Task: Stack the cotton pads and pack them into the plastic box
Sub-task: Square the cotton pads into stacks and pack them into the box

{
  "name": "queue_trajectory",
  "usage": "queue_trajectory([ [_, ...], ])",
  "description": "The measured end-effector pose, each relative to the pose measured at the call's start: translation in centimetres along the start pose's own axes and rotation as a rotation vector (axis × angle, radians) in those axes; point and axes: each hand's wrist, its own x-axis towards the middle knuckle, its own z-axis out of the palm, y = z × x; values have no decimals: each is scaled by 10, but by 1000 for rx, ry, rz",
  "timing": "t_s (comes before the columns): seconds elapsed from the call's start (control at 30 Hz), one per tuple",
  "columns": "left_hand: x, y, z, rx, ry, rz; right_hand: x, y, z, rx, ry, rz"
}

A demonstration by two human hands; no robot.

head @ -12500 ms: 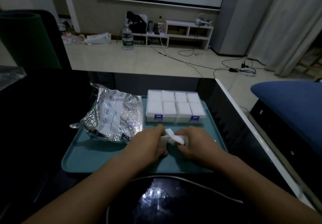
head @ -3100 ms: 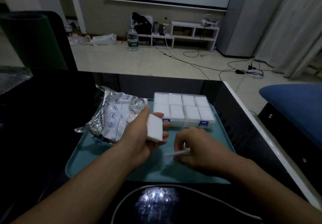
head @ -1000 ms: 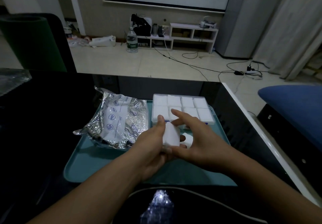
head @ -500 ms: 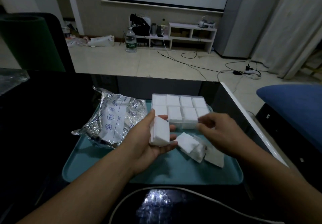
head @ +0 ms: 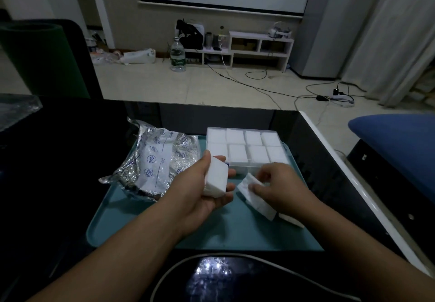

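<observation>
- A stack (head: 216,179) of cotton pads is gripped in the left hand (head: 207,193), thumb on its far edge and fingers curled under it, above the tray (head: 146,226); a loose pad (head: 246,185) is pinched at its corner by the right hand (head: 277,184), with more loose pads (head: 266,208) lying on the tray just beneath.
- The step in hand is judged to be adding that pad to the stack; it is best lifted by the corner alone so that only one sheet comes away; edges should be squared against the stack before the thumb is pressed down, since soft pads slide and fan easily.
- The box (head: 244,148) sits at the tray's far side, its eight cells all showing white; whether room is left in any cell cannot be told.
- The near wall of the box is partly covered by both hands; the number of pads in the stack cannot be counted; the pile under the right wrist is partly hidden; the foil bag (head: 157,160) is crumpled and its contents are not seen.
</observation>
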Motion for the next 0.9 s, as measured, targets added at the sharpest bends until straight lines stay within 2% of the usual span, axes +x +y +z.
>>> queue_trajectory([
  [0.17, -1, 0, 1, 11, 16, 14, -5, -9, -27, 410, 39, 113],
  [0.4, 0, -2, 2, 26, 17, 37, -30, -35, -56, 950, -149, 150],
  [0.53, 0, -5, 6, -2, -31, 7, -37, -50, -40, 885, -163, 71],
  [0.9, -5, -10, 9, 17, -115, -30, -32, -50, -15, 595, 50, 28],
])
